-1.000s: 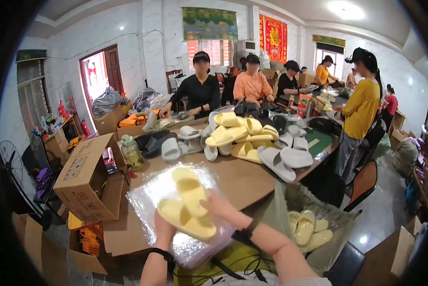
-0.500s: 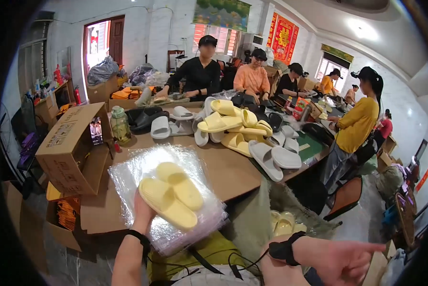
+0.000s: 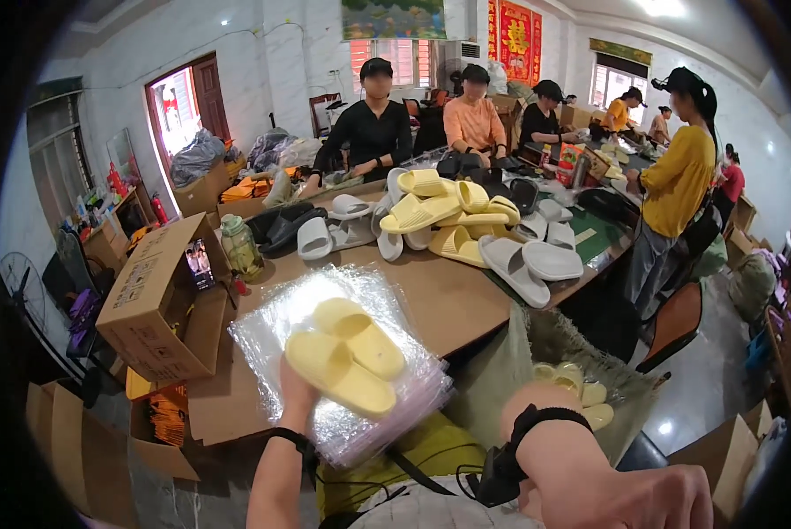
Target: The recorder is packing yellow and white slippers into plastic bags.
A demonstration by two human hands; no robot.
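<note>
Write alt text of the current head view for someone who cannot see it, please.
A left hand holds a pair of pale yellow slippers over a stack of clear plastic bags at a brown table's edge. The right hand is away at lower right. Beyond lies a heap of yellow and light gray slippers, with several people around.

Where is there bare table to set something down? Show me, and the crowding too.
Bare brown cardboard runs between the clear bags and the slipper heap; a smaller patch lies between the bags and the open carton. Crowded: the heap itself, and the bags, with the yellow pair and left hand over them.
</note>
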